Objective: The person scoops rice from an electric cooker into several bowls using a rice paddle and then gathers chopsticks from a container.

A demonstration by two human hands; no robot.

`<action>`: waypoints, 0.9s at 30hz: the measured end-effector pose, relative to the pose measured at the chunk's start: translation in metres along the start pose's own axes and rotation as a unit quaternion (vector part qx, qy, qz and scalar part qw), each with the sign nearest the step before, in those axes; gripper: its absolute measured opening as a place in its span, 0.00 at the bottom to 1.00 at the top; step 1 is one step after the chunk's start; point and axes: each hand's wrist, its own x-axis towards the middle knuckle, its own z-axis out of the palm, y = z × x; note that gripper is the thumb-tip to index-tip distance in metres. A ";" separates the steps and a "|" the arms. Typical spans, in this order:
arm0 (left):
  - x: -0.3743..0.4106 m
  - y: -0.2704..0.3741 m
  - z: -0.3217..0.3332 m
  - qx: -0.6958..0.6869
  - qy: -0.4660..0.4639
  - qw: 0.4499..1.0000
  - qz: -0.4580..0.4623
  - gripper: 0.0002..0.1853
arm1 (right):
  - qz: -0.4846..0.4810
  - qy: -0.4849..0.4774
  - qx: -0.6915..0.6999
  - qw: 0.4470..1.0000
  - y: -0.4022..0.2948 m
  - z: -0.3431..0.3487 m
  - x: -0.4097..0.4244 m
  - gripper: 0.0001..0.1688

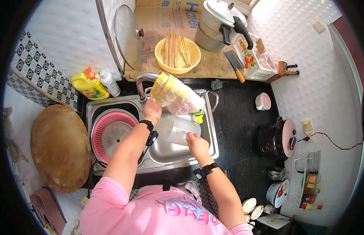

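My right hand (198,144) grips the handle of a translucent plastic jug (183,130), which lies tilted inside the right basin of a stainless steel double sink (167,157). At the chrome faucet (141,85), my left hand (153,109) reaches up beside its base; the fingertips are partly hidden by a yellow and pink towel (179,95). That towel drapes over the spout side of the faucet and hangs above the basin. Filling the left basin is a pink plastic colander (98,136), with a perforated metal insert (117,135) in it.
Behind the sink stand a yellow basket (177,70) of chopsticks, a pressure cooker (211,35) and a cleaver (233,63). Detergent bottles (89,86) and a round wooden board (61,148) are at left. A lidded mug (263,101) and an electric cooker (273,138) sit at right.
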 end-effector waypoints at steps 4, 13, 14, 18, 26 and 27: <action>0.000 -0.011 0.021 -0.066 0.059 0.996 -0.013 0.24 | -0.011 -0.006 -0.012 1.000 0.007 0.004 0.004 0.12; 0.000 -0.003 0.008 -0.105 0.075 0.992 0.016 0.19 | -0.062 0.042 -0.049 0.996 0.024 0.012 0.006 0.11; 0.000 -0.001 0.007 -0.127 0.069 0.989 -0.004 0.19 | -0.062 0.040 -0.049 0.996 0.025 0.010 0.006 0.11; -0.002 -0.002 0.008 -0.182 0.076 0.980 -0.038 0.19 | -0.039 0.004 -0.025 0.999 0.024 0.003 0.003 0.12; 0.005 -0.025 0.025 -0.175 0.064 0.982 -0.044 0.18 | -0.046 0.031 -0.019 0.998 0.030 0.005 -0.001 0.12; 0.004 -0.025 0.025 -0.184 0.066 0.979 -0.055 0.17 | -0.053 0.041 -0.021 0.998 0.030 0.006 -0.001 0.12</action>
